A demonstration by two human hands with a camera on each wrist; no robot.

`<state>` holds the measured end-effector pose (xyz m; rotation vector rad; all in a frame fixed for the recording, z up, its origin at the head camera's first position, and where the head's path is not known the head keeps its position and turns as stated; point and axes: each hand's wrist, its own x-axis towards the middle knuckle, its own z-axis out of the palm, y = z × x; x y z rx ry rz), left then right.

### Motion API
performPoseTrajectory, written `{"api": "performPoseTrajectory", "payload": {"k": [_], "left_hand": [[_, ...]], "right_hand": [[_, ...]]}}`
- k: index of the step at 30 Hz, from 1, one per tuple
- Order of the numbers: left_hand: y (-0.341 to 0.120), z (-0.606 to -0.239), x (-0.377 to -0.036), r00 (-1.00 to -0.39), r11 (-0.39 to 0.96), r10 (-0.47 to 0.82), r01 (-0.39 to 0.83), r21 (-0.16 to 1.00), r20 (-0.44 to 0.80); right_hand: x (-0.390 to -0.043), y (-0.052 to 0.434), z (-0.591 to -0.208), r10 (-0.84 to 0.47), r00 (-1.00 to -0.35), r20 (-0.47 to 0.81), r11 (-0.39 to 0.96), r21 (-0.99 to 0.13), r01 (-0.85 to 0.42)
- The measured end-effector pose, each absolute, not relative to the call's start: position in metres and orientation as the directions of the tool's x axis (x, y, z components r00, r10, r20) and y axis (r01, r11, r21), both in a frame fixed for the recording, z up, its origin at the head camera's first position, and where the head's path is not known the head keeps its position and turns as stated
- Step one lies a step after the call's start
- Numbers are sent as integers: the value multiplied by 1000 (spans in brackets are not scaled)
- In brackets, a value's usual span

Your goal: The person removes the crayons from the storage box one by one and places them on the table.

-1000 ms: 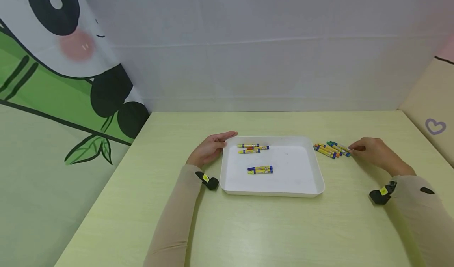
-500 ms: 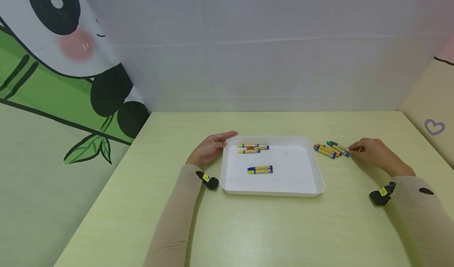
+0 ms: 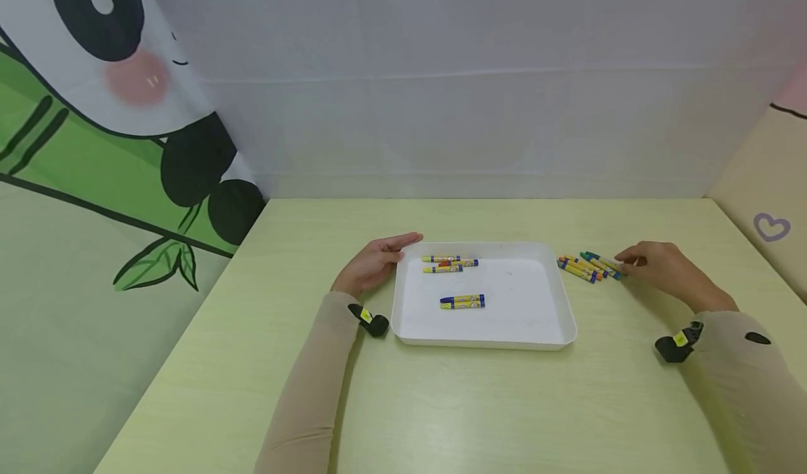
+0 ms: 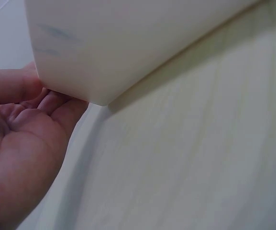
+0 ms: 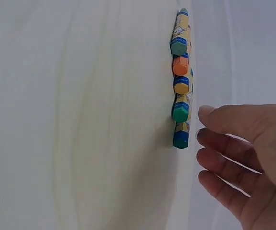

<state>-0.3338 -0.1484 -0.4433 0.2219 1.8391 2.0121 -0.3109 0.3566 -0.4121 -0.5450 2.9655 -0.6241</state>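
Note:
A white rectangular tray (image 3: 517, 320) lies on the table; my left hand (image 3: 367, 267) grips its far left corner. In the left wrist view, the thumb lies on one side of the tray's edge and the fingers fold below it. Toward the right, several crayons (image 3: 578, 269) in yellow-and-blue wrappers lie in a slanted pile. My right hand (image 3: 668, 271) reaches to the right end of this pile. The right wrist view shows its thumb and fingers spread beside a dark green crayon (image 5: 181, 136) and a green crayon (image 5: 180, 113), with nothing between them.
Inside the tray, three crayons (image 3: 443, 269) form a group near the back left, with a pair of crayons (image 3: 462, 304) nearer the front. A pale wood-grain table (image 3: 466, 411) carries everything. Behind it hangs a grey-white cloth (image 3: 479, 124); a printed panel (image 3: 769, 180) stands at right.
My right hand has shifted slightly left and closer over the end of the crayon pile. The left hand, tray and crayons stay as they were.

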Motion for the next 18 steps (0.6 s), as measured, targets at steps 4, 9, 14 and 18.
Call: {"api": "performPoseTrajectory", "payload": {"k": [4, 9, 14, 18], "left_hand": [[-149, -444, -334, -907, -49, 391, -191, 980, -157], [-149, -444, -335, -907, -46, 391, -189, 981, -156], [-149, -444, -335, -907, -46, 389, -193, 980, -160], [-149, -443, -334, -907, -46, 389, -191, 981, -158]], "right_hand": [[-310, 351, -407, -368, -928, 57, 841, -406, -358], [-307, 343, -398, -373, -925, 73, 833, -413, -368], [-304, 334, -389, -383, -922, 64, 823, -430, -372], [-303, 324, -381, -384, -922, 56, 810, -458, -366]]}}
